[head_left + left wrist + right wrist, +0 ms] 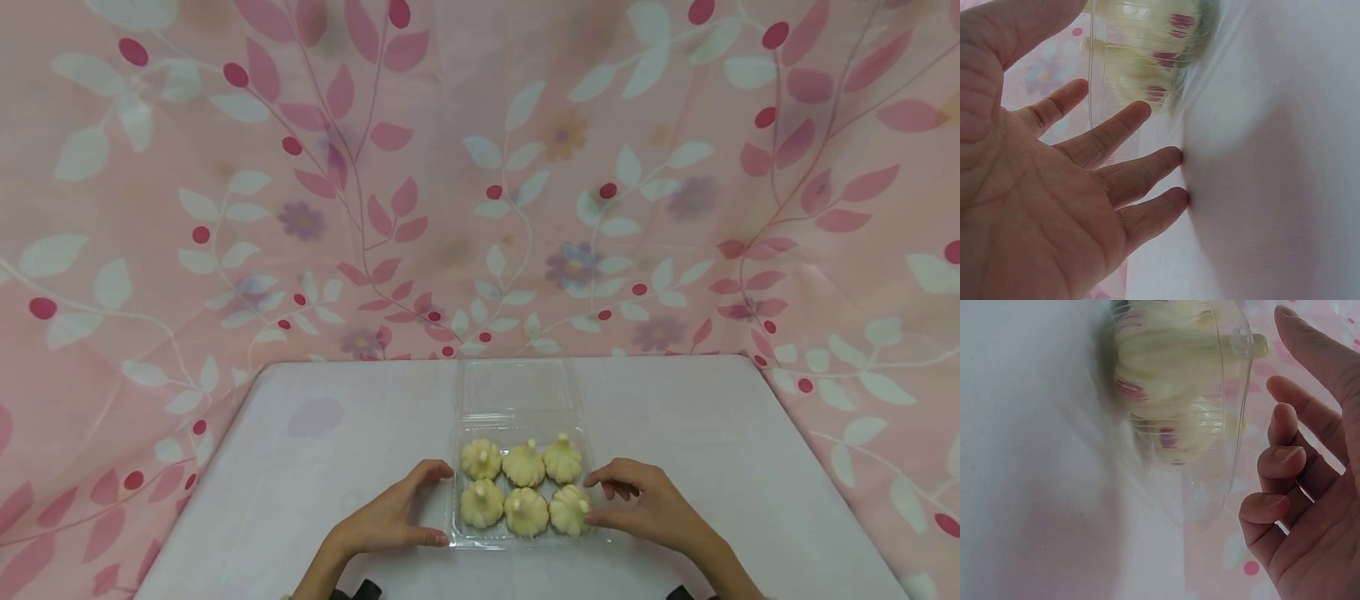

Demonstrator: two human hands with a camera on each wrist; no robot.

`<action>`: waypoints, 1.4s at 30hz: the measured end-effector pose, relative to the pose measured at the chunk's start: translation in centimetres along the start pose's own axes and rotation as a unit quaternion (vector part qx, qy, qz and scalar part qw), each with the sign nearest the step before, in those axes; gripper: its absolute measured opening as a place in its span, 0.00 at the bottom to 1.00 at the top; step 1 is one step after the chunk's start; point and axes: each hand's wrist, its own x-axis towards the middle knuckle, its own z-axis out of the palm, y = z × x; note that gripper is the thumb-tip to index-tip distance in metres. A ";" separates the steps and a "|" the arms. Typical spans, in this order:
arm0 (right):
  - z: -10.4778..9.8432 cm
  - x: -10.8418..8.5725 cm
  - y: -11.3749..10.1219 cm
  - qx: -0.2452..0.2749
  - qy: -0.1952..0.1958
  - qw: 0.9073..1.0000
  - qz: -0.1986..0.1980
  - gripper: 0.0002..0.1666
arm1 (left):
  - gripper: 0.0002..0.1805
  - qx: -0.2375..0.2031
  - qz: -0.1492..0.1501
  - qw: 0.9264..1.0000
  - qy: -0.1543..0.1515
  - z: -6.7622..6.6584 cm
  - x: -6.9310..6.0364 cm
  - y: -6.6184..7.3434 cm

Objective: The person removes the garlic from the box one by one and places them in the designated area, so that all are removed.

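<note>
The clear box (491, 546) is sitting midway between the side edges of the counter (300, 475), its lid (517, 392) lying toward the far edge, exposing six garlic bulbs (525, 465). Probably for steadying, the wide left hand (393, 512) and loosely curled right hand (647, 504) are flanking it, neither grip holding anything.

In the head view, the bottom edge crops the surface (240, 508) and both black wrist devices (367, 590). Both wrist views crop the clear clamshell container (1210, 487) and garlic bulbs (1135, 75) at top.
</note>
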 end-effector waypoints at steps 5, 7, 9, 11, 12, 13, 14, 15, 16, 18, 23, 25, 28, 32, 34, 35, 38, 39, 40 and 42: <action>0.2 0.0 -0.2 -0.011 -0.009 1.000 0.015 0.22 | 0.47 -0.006 0.001 1.000 0.000 0.1 -0.1 -0.1; 0.2 0.0 -0.1 -0.015 -0.012 1.000 0.018 0.21 | 0.48 -0.010 0.000 1.000 0.000 0.2 -0.1 -0.2; 0.2 0.0 -0.1 -0.015 -0.016 1.000 0.019 0.20 | 0.48 -0.011 -0.002 1.000 -0.001 0.3 -0.1 -0.1; 0.3 0.0 0.0 -0.013 -0.015 1.000 0.011 0.19 | 0.49 -0.006 -0.003 1.000 0.000 0.3 0.0 0.0; 0.4 0.0 0.1 -0.012 -0.014 1.000 0.005 0.19 | 0.49 -0.003 -0.002 1.000 0.000 0.2 0.0 0.0; 0.4 0.1 0.1 -0.010 -0.013 1.000 -0.001 0.18 | 0.48 -0.002 -0.002 1.000 0.001 0.2 0.1 0.0; 0.5 0.1 0.1 -0.008 -0.012 1.000 -0.007 0.18 | 0.48 0.002 -0.001 1.000 0.001 0.2 0.1 0.0; 0.5 0.2 0.1 -0.005 -0.011 1.000 -0.006 0.18 | 0.48 0.005 0.000 1.000 0.001 0.1 0.1 0.0; 0.5 0.2 0.1 -0.003 -0.010 1.000 -0.006 0.17 | 0.48 0.006 0.002 1.000 0.002 0.1 0.1 0.0; 0.5 0.2 0.1 -0.001 -0.011 1.000 0.003 0.16 | 0.48 0.006 0.003 1.000 0.000 0.0 0.1 0.0; 0.5 0.2 0.2 -0.002 -0.014 1.000 0.014 0.16 | 0.48 0.008 0.009 1.000 0.001 0.0 0.0 0.0; 0.5 0.2 0.3 -0.004 -0.014 1.000 0.009 0.16 | 0.48 0.010 0.010 1.000 0.002 0.0 0.0 0.0; 0.6 0.2 0.1 -0.009 -0.013 1.000 0.011 0.17 | 0.47 0.011 0.016 1.000 0.003 0.0 0.0 0.0; 0.5 0.6 -0.8 -0.002 -0.010 1.000 0.021 0.16 | 0.47 0.005 0.015 1.000 0.002 0.0 0.1 0.0; 0.5 0.9 -1.2 0.007 -0.009 1.000 0.029 0.16 | 0.48 0.005 0.012 1.000 0.001 0.0 0.1 0.0; 0.5 0.9 -1.3 0.013 -0.009 0.999 0.030 0.15 | 0.48 0.004 0.008 1.000 0.001 0.0 0.1 0.0; 0.6 0.8 -0.9 0.020 -0.013 0.999 0.029 0.15 | 0.47 0.007 0.006 1.000 0.002 0.0 0.1 -0.1; 0.7 0.7 -0.7 0.021 -0.013 0.999 0.033 0.15 | 0.47 0.008 0.007 1.000 0.003 0.0 0.1 -0.1; 0.7 0.6 -0.4 0.022 -0.014 0.999 0.033 0.15 | 0.47 0.008 0.007 1.000 0.003 0.0 0.1 0.0; 0.7 0.5 0.1 0.027 -0.014 0.999 0.027 0.15 | 0.47 0.007 0.009 1.000 0.003 -0.1 0.1 0.0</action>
